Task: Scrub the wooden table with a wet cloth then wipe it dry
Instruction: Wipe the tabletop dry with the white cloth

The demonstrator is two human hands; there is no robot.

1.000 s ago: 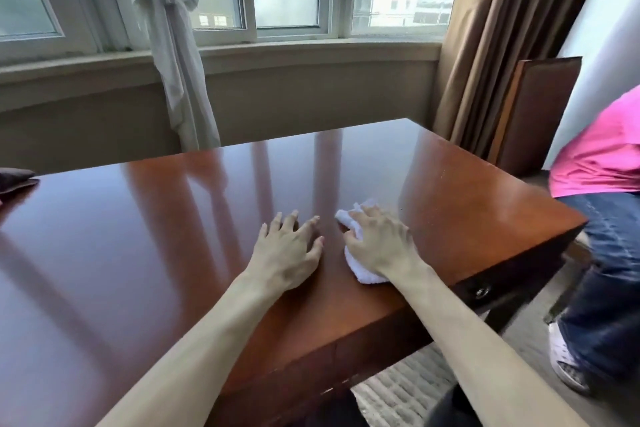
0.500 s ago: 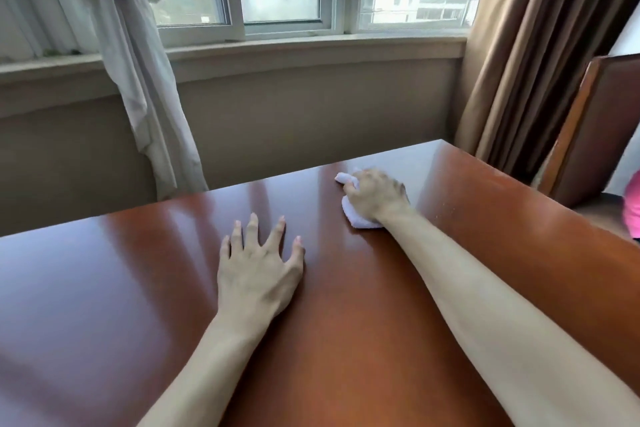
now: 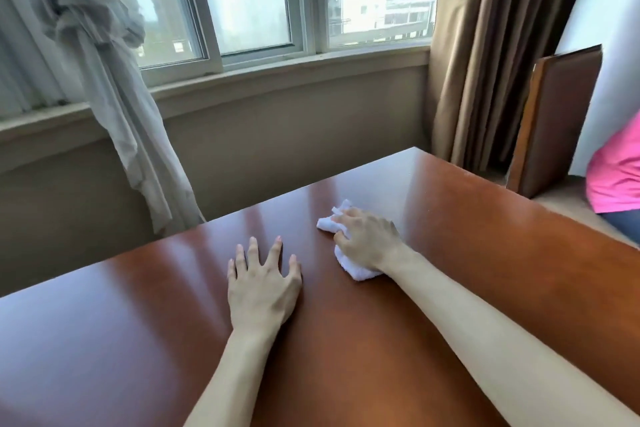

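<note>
On the wooden table, the right hand gripped a white cloth with curled fingers while the left hand lay flat, fingers spread.

A glossy reddish-brown wooden surface fills the near part of the scene, its far corner pointing toward the window. A crumpled white cloth lies on it right of centre, under the right hand. The left hand rests flat on the surface just left of the cloth, fingers spread.
</note>
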